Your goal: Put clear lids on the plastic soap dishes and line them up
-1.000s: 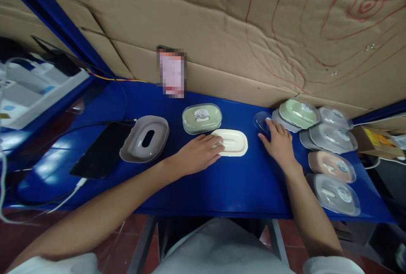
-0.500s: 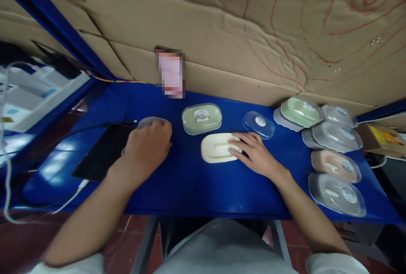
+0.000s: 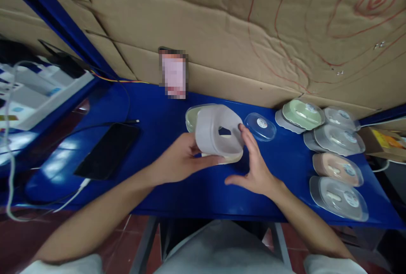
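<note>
My left hand grips a pale grey plastic box from its left side, thumb along the near edge. The box is tilted and has a slot-shaped hole in the face turned to me. At its right edge, my right hand is open, thumb spread and fingertips touching or very near the rim. Below the box lies a cream oval tray-like piece, mostly covered. Behind it sits a light green box with a clear lid, partly hidden. A clear oval lid with a round sticker lies right of these.
Lidded boxes stand at the right: a green one, a peach one, several grey ones. A black tablet-like device with cables lies left. A phone leans on the cardboard wall.
My left hand has brought the grey box from the left over the cream piece. My right hand has let go of the cream piece and risen beside the box.
</note>
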The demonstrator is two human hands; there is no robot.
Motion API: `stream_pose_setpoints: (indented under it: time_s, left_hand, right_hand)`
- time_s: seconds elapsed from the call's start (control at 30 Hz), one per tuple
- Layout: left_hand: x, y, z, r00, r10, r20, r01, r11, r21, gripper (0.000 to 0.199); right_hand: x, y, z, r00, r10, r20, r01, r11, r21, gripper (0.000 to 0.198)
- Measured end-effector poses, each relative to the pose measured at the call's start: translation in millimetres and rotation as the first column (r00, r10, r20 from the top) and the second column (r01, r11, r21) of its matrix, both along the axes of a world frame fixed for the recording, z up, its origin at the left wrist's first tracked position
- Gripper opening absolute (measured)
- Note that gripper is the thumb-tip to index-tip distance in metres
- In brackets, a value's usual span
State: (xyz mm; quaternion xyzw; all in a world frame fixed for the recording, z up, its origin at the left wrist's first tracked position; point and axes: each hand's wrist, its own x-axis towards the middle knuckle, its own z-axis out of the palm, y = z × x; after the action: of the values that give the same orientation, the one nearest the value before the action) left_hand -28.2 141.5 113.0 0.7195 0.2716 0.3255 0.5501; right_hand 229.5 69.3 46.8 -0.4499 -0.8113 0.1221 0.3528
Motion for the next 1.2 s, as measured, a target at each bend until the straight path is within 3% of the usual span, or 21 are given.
stream_pose_setpoints:
  time_s: [0.13, 0.2, 0.27, 0.3, 0.33, 0.37, 0.43, 0.5, 0.57, 0.67, 0.83, 1.03, 1.13, 1.2]
  left_hand:
    - [5.1, 4.8, -28.1, 0.988, -0.152, -0.014, 0.150, 0.986, -0.074, 0.037]
    - [-10.1, 15.1, -28.6, 0.982, -0.148, -0.120, 0.144, 0.989, -0.041, 0.035]
    - [-25.2, 24.5, -17.7, 0.954, 0.057, -0.296, -0.020, 0.992, 0.127, 0.036]
    - [-29.9, 27.0, -9.8, 0.907, 0.245, -0.342, -0.155, 0.951, 0.269, 0.037]
    - [-31.7, 27.6, -1.9, 0.839, 0.418, -0.347, -0.265, 0.872, 0.411, 0.038]
    - [-30.7, 26.1, 4.6, 0.789, 0.518, -0.331, -0.301, 0.795, 0.526, 0.036]
    - [-22.0, 19.0, 9.7, 0.814, 0.505, -0.285, -0.189, 0.696, 0.693, 0.032]
    - [-9.6, 10.7, 1.4, 0.852, 0.368, -0.373, 0.058, 0.642, 0.764, 0.025]
    - [0.5, 5.6, -16.2, 0.819, 0.300, -0.490, 0.260, 0.567, 0.781, 0.028]
    - [7.1, 6.1, -42.7, 0.756, 0.276, -0.593, 0.414, 0.500, 0.761, 0.031]
    - [10.7, 13.2, -59.6, 0.734, 0.251, -0.631, 0.477, 0.470, 0.742, 0.021]
    - [13.8, 18.1, -66.7, 0.758, 0.234, -0.608, 0.440, 0.506, 0.742, 0.015]
    - [11.9, 20.2, -67.6, 0.779, 0.201, -0.594, 0.416, 0.545, 0.728, 0.012]
    - [10.1, 20.6, -67.1, 0.795, 0.187, -0.576, 0.384, 0.580, 0.718, 0.013]
  right_hand:
    - [3.9, 3.1, 4.5, 0.996, -0.069, -0.056, 0.074, 0.991, 0.107, 0.066]
    - [13.6, 6.8, 6.7, 0.996, -0.073, -0.044, 0.079, 0.987, 0.143, 0.055]
    - [24.6, 9.4, 9.2, 0.995, -0.098, 0.023, 0.093, 0.985, 0.142, 0.049]
    - [29.6, 10.1, 10.5, 0.991, -0.106, 0.078, 0.097, 0.988, 0.120, 0.045]
    - [33.8, 10.4, 11.4, 0.984, -0.104, 0.143, 0.093, 0.992, 0.082, 0.043]
    - [37.0, 10.4, 12.0, 0.973, -0.092, 0.210, 0.086, 0.996, 0.038, 0.041]
    - [39.8, 10.1, 11.2, 0.945, -0.045, 0.323, 0.063, 0.997, -0.045, 0.040]
    - [38.4, 9.8, 8.3, 0.920, 0.000, 0.392, 0.035, 0.996, -0.081, 0.040]
    - [34.5, 9.7, 4.5, 0.898, 0.034, 0.438, 0.006, 0.996, -0.089, 0.042]
    - [29.4, 10.3, -0.6, 0.865, 0.051, 0.500, -0.017, 0.997, -0.073, 0.045]
    - [29.7, 12.7, -7.8, 0.836, -0.035, 0.547, 0.038, 0.999, 0.006, 0.043]
    - [32.1, 17.0, -4.9, 0.800, -0.063, 0.597, 0.056, 0.998, 0.031, 0.046]
    - [46.7, 22.9, -2.2, 0.833, -0.223, 0.505, 0.218, 0.973, 0.070, 0.055]
    - [64.2, 29.3, -7.8, 0.791, -0.421, 0.444, 0.415, 0.902, 0.116, 0.063]
